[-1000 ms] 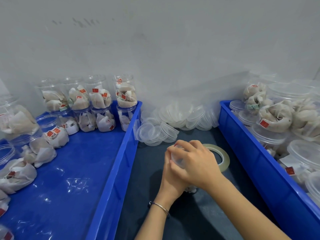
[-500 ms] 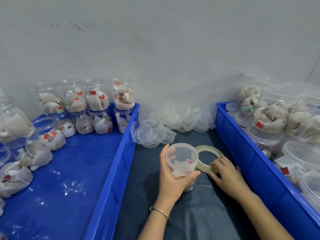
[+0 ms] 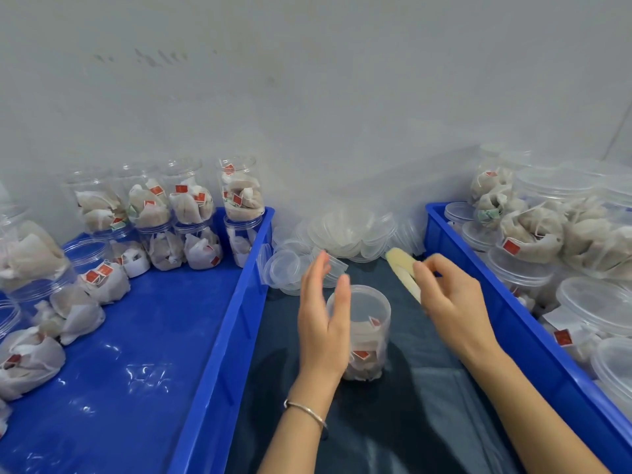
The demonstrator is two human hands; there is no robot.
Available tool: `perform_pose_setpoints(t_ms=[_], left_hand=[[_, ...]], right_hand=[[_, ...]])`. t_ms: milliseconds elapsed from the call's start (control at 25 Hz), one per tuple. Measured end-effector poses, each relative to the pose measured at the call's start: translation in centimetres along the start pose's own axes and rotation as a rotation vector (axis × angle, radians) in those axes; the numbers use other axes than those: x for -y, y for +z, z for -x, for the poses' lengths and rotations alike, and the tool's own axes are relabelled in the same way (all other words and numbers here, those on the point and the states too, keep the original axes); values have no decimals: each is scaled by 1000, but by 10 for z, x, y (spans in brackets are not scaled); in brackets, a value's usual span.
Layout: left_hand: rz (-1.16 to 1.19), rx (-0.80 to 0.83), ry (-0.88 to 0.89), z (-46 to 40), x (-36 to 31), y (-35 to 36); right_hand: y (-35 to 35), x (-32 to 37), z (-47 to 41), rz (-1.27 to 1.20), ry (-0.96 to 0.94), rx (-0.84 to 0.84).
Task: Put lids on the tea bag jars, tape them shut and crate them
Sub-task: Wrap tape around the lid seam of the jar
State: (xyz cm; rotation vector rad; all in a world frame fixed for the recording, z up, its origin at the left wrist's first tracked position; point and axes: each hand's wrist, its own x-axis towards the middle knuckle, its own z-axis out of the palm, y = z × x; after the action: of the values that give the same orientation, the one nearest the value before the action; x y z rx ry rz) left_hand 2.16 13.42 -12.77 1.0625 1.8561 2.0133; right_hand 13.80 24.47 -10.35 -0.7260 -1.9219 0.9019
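Observation:
A clear jar of tea bags (image 3: 367,331) with its lid on stands on the dark cloth between two blue crates. My left hand (image 3: 321,323) is just left of the jar, fingers straight and raised, thumb near the lid's rim, not gripping it. My right hand (image 3: 451,299) grips a roll of clear tape (image 3: 402,273), lifted off the cloth and seen edge-on, up and to the right of the jar.
The left blue crate (image 3: 236,319) holds several open jars of tea bags along its back and left side. The right blue crate (image 3: 478,285) holds several lidded jars. Loose clear lids (image 3: 349,234) lie heaped at the wall behind the jar.
My right hand left the jar's lid, reached right, and has lifted the tape roll off the cloth. My left hand has let go of the jar and opened beside it.

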Motion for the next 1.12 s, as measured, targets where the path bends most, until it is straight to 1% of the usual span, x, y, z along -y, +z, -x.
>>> perform_pose_setpoints(t_ms=[80, 120, 200, 320, 400, 560, 640, 720, 800, 880, 1000, 1120], left_hand=[[-48, 168, 8, -7, -19, 7], [-81, 236, 16, -9, -24, 10], [-153, 280, 32, -6, -30, 13], [-263, 211, 85, 2, -33, 15], [-302, 150, 145, 7, -34, 18], [-260, -21, 217, 9, -37, 21], [-163, -62, 166, 8, -37, 19], [-17, -80, 74, 7, -38, 16], [136, -83, -26, 7, -38, 14], [239, -80, -97, 7, -38, 13], [315, -82, -127, 10, -38, 14], [292, -102, -103, 9, -37, 14]], right_hand=[[5, 18, 9, 136, -183, 52], [7, 23, 13, 203, -240, 52], [10, 28, 16, 291, -269, 32], [12, 30, 20, 411, -253, -1], [14, 29, 22, 435, -234, -32], [16, 28, 22, 448, -255, -82], [15, 28, 22, 443, -279, -88], [15, 27, 22, 443, -328, -104], [14, 27, 22, 449, -366, -112], [15, 27, 21, 447, -381, -111], [16, 27, 22, 445, -399, -127], [16, 26, 22, 449, -406, -135]])
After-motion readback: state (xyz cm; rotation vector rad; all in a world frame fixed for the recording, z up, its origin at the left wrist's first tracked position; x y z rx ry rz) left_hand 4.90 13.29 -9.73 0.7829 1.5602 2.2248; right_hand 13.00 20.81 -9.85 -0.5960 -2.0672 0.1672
